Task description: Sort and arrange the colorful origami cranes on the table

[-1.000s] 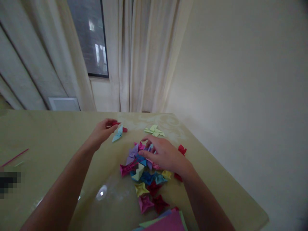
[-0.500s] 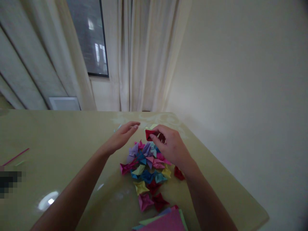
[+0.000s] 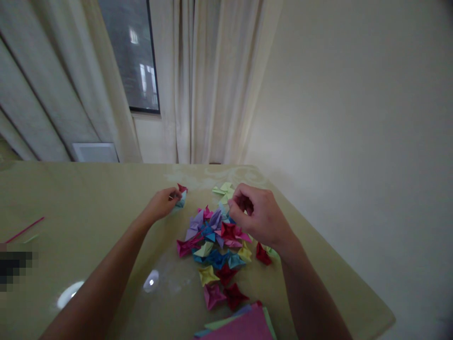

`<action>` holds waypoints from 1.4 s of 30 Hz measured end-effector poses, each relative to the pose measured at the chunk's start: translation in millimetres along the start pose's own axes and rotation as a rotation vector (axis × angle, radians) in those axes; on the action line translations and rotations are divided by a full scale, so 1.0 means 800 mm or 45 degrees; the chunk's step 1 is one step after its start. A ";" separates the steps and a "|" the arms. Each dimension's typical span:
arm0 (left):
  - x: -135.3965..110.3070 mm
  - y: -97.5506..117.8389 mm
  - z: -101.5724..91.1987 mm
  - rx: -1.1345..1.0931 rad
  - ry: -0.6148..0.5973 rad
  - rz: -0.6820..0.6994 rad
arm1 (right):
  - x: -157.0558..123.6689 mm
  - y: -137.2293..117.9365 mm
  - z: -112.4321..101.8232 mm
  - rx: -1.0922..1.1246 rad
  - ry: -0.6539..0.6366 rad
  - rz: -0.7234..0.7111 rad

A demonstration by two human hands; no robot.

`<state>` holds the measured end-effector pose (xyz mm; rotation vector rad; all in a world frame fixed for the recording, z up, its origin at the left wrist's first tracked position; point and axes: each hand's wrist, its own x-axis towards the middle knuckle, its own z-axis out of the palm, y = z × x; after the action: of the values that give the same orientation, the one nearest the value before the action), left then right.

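Observation:
My left hand is closed, pinching a light blue folded paper piece left of the pile. A small red folded paper shows right above it; whether the two are joined I cannot tell. My right hand hovers over the pile's right side with its fingers curled together, and nothing shows between them. Below its fingertips a red origami star lies on top of the pile of folded paper pieces, in purple, blue, pink, yellow and red. A pale green folded piece lies at the back.
A stack of coloured paper sheets lies at the near edge. Another red folded piece sits by my right forearm. A thin pink stick lies at far left. The wall borders the table on the right.
The red star has left my right hand and now lies on the pile. My left hand has moved left and down and closed on the light blue paper.

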<state>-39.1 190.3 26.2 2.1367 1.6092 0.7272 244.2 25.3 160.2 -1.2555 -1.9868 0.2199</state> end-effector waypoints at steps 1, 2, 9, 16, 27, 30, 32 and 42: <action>0.000 0.010 -0.007 -0.034 -0.006 0.037 | 0.000 0.001 0.002 0.008 0.016 -0.006; -0.002 0.023 -0.016 -0.096 -0.010 0.089 | 0.001 0.001 0.005 0.018 0.035 -0.008; -0.060 0.144 -0.077 -1.014 -0.114 0.520 | 0.005 0.002 0.022 -0.010 0.130 0.008; -0.078 0.173 -0.072 -1.262 -0.073 0.520 | 0.003 -0.002 0.026 0.020 0.108 -0.066; -0.016 0.043 0.027 -0.322 0.579 0.132 | 0.020 0.049 0.029 -0.100 0.267 0.088; -0.011 -0.013 0.075 0.092 0.444 0.155 | 0.022 0.060 0.019 -0.121 0.348 0.118; -0.008 -0.031 0.092 0.245 0.381 0.162 | 0.021 0.060 0.011 -0.084 0.410 0.105; 0.025 -0.044 0.093 0.432 0.228 0.042 | 0.016 0.050 -0.018 0.114 0.624 0.065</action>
<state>-17.3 221.0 -49.9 2.3943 1.9114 0.7149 278.9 52.7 156.7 -1.1706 -1.5110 0.0194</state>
